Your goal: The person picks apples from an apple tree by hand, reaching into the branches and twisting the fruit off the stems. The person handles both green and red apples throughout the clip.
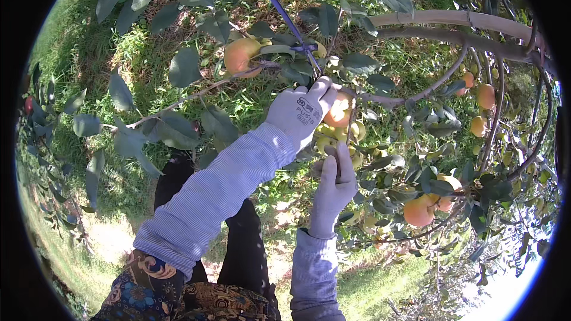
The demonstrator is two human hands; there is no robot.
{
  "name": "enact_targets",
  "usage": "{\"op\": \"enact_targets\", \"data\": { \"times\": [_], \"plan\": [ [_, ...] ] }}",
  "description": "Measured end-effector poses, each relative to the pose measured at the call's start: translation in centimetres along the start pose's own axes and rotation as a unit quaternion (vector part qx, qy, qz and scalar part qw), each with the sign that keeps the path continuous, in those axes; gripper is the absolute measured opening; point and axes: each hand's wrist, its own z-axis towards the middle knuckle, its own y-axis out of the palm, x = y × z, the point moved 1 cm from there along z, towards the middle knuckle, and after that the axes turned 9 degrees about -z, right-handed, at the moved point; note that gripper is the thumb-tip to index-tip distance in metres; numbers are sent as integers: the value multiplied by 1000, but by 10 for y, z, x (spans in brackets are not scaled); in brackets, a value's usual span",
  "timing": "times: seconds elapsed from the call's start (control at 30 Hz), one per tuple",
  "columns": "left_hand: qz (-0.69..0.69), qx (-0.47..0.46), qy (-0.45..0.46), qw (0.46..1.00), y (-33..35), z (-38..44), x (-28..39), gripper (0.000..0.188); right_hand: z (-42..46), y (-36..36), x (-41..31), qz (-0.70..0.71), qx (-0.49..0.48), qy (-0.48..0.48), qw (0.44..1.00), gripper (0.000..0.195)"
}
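Note:
My left hand [303, 109], in a white work glove, has its fingers bent round a spot on the apple branch [392, 100], just below a purple strap [285, 13] tied there; what its fingertips grip is hidden. Right under those fingertips hangs a yellow-orange apple [337, 115], with greenish apples [328, 138] below it. My right hand [334, 183], gloved too, is raised beneath this cluster with thumb and finger near a leaf [342, 157]; whether they pinch it cannot be told. A larger orange apple [241, 57] hangs to the upper left of my left hand.
Thick bent limbs [455, 18] cross the upper right, with more orange apples [485, 96] below them. Another group of apples [419, 211] hangs at lower right. A thin leafy branch [160, 114] reaches left. Under the branches lies sunlit grass [383, 283].

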Motion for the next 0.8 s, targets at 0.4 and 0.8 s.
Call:
{"op": "enact_targets", "data": {
  "times": [0.4, 0.8],
  "plan": [
    [-113, 157, 96, 976, 20, -15, -11, 19, 117, 8, -5, -35, 63, -186, 980, 42],
    [128, 63, 244, 959, 12, 56, 1, 15, 144, 19, 17, 237, -41, -192, 952, 46]
  ]
}}
